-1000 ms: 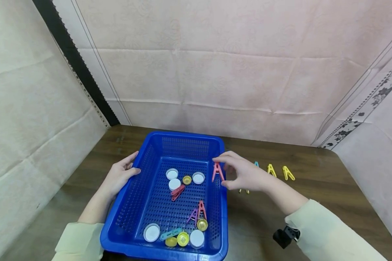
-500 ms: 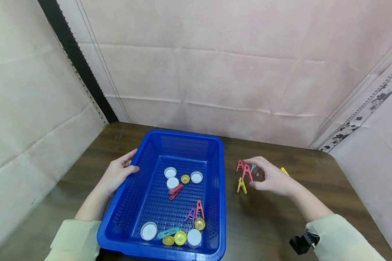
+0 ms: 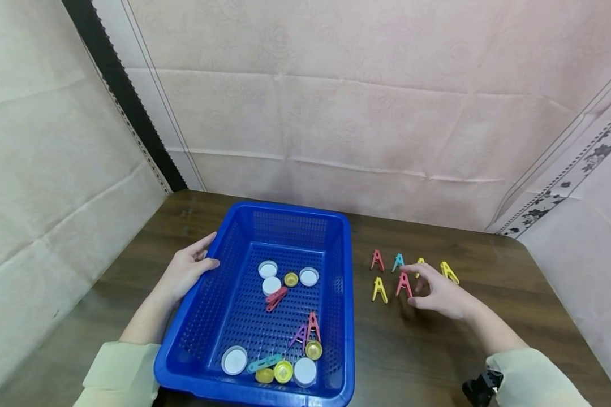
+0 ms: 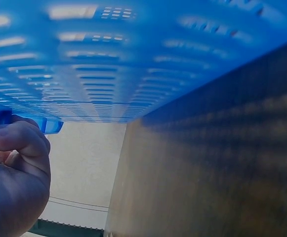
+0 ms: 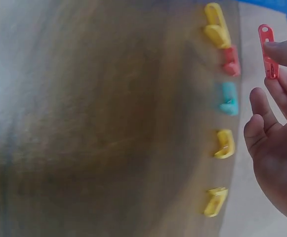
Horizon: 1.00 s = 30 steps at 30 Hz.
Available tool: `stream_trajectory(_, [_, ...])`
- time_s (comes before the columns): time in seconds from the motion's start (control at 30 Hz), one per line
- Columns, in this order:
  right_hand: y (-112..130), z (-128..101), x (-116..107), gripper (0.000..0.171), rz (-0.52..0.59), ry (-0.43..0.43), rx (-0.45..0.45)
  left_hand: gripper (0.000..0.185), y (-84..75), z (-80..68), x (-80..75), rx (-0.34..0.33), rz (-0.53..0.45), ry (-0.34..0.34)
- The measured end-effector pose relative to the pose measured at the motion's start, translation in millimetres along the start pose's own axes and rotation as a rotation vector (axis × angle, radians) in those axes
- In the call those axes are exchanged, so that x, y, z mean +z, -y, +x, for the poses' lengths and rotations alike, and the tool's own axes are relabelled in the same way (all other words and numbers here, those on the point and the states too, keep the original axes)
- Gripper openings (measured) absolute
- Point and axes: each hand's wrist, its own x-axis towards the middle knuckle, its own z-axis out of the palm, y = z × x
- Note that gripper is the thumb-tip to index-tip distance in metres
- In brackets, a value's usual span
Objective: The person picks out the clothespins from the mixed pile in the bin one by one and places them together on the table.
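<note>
My left hand (image 3: pixel 185 274) grips the left rim of a blue plastic basket (image 3: pixel 348 316); the left wrist view shows its thumb over the edge, beside the slotted side wall (image 4: pixel 99 81). To the basket's right, my right hand (image 3: pixel 440 294) pinches a red clothespin (image 3: pixel 403 284) between thumb and fingers. In the right wrist view, this red clothespin (image 5: pixel 266 37) is raised above the table. Around it, several clothespins stand apart on the table: another red one (image 3: pixel 377 260), a blue one (image 3: pixel 397 261) and yellow ones, such as the nearest (image 3: pixel 379 289).
Inside the basket lie white caps (image 3: pixel 234 360), yellow caps (image 3: pixel 283 371), and red, purple and teal clothespins (image 3: pixel 265 363). Brown wood-look tabletop (image 3: pixel 387 362) extends to the right. Pale cloth walls (image 3: pixel 336 113) rise behind and at both sides.
My right hand has moved right, away from the basket's right rim and over the table, carrying the red clothespin. The left hand keeps its hold on the basket.
</note>
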Motion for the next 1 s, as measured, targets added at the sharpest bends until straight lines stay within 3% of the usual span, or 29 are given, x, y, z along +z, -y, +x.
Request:
stream_trajectory(0.37, [-24,1,13,0.064,-0.031,0.044,0.064,0.065,0.4,-1.2,1.0,-0.003,0.019,-0.009])
stream_trajectory(1.0, [-25,2,10,0.07,-0.001,0.052,0.077,0.065,1.2,0.0,-0.3,0.009,0.005,0.0])
